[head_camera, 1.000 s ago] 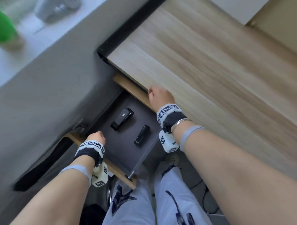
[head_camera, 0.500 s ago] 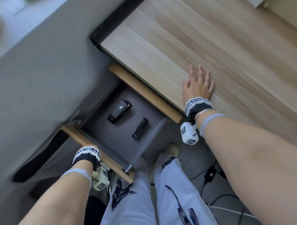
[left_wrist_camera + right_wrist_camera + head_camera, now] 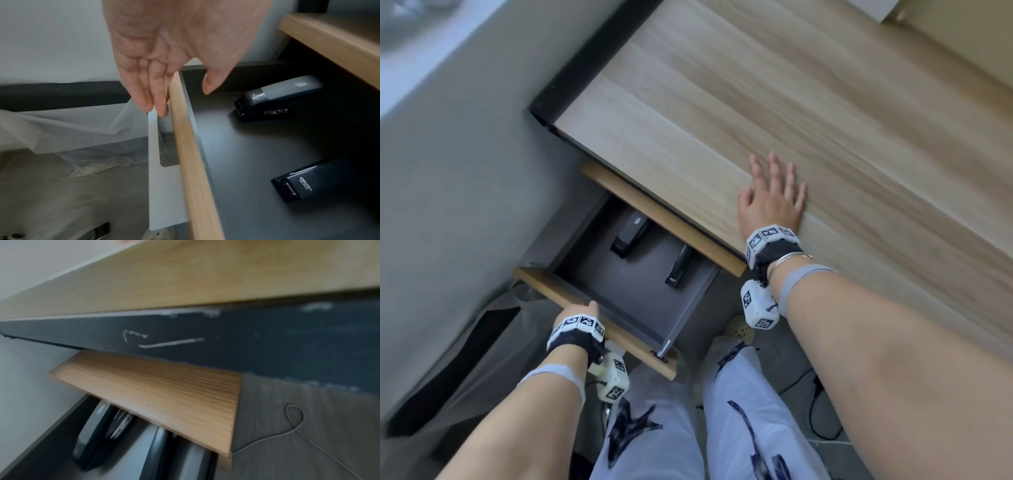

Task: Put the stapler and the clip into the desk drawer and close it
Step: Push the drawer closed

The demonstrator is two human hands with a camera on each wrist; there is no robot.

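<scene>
The desk drawer [image 3: 592, 323] stands partly open, with a dark grey floor and a wooden front. Inside lie the grey-and-black stapler [image 3: 630, 233] and, to its right, the smaller black clip [image 3: 678, 266]; both reach under the wooden panel [image 3: 664, 219] below the desktop. My left hand [image 3: 577, 310] rests on the drawer front. In the left wrist view its fingers [image 3: 148, 97] lie straight along the front's outer face, the thumb hangs over the inner side, and the stapler [image 3: 279, 95] and clip [image 3: 304, 183] show. My right hand [image 3: 774, 192] lies flat on the desktop [image 3: 825, 102], fingers spread.
A grey wall [image 3: 448, 171] runs close along the drawer's left side. Translucent plastic sheeting [image 3: 72, 129] lies on the floor below the drawer. My legs [image 3: 722, 411] are under the drawer front, and cables [image 3: 815, 411] trail on the floor at the right.
The drawer has slid inward, so the stapler and clip now sit partly under the wooden panel. My right hand left the desk's edge and lies flat on the desktop further right.
</scene>
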